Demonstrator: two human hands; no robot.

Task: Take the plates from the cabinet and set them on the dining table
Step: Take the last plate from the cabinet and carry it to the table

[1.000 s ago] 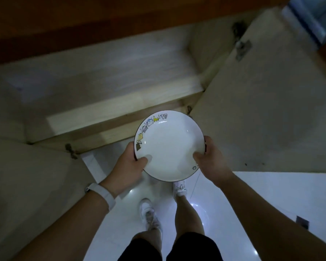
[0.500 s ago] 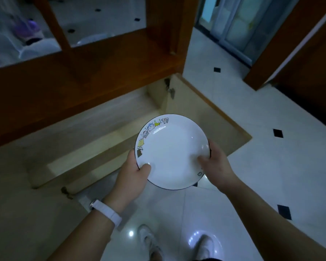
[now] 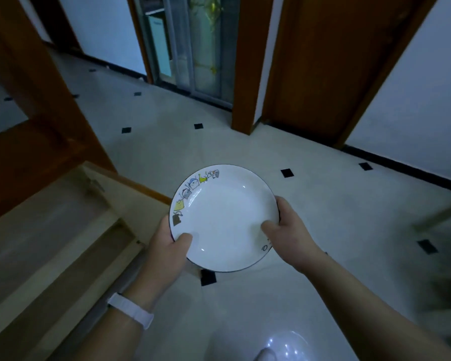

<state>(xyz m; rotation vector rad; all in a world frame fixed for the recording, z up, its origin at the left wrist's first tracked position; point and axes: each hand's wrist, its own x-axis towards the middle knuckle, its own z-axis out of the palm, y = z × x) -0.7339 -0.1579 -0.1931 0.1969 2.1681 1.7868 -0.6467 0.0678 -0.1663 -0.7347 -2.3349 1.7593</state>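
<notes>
1. At the bottom edge, the pale toe of a shoe [image 3: 266,356] is seen on the glossy white tiled floor [image 3: 245,321], where a bright light is mirrored.
2. A white wristband [image 3: 130,310] is worn on the left forearm.
3. The near-left rim of a round white ceramic plate [image 3: 224,217] is gripped by the left hand [image 3: 167,246]. The thumb is laid on the upper face and the fingers are hidden beneath.
4. The right rim is gripped by the right hand [image 3: 290,231] in the same way, with the thumb pressed onto the inner face.
5. The plate is held face up in the air between both hands, above the floor and to the right of the cabinet. It is edged with a thin dark line, and small coloured cartoon figures are printed along its far-left border.
6. A black square floor inset [image 3: 208,277] is seen just beyond the plate's near edge.
7. To the left, a reddish-brown wooden cabinet [image 3: 37,142] is open and its pale interior is shown. Its cabinet door [image 3: 123,196] is swung out towards the plate.
8. At the right edge, a blurred shape [image 3: 448,256] cannot be made out.
9. Farthest off, a sliding glass door [image 3: 193,48] and a brown wooden door [image 3: 323,61] are set side by side.
</notes>
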